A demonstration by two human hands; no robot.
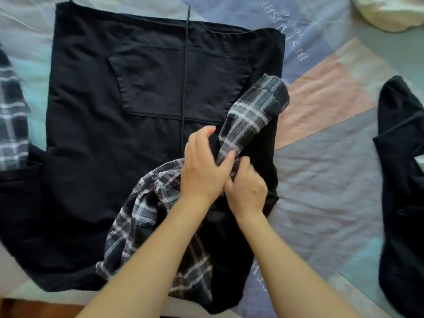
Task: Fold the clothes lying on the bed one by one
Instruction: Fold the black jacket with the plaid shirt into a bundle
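A grey-and-white plaid shirt point(142, 216) lies crumpled on top of a large black hoodie point(110, 134) spread flat on the bed. The shirt's sleeve point(252, 111) stretches up and to the right over the hoodie. My left hand point(204, 166) pinches the base of that sleeve with thumb and fingers. Just to its right, my right hand point(246, 189) is closed on the same bunched plaid cloth. The two hands touch each other. A drawstring point(185, 72) runs down the hoodie's middle over its front pocket.
Another black garment point(399, 180) lies at the right edge of the bed. A second plaid piece point(11, 115) shows at the far left. A white pillow point(387, 12) sits at the top right. The patchwork bedsheet point(321, 175) lies under everything; the bed's near edge runs along the bottom left.
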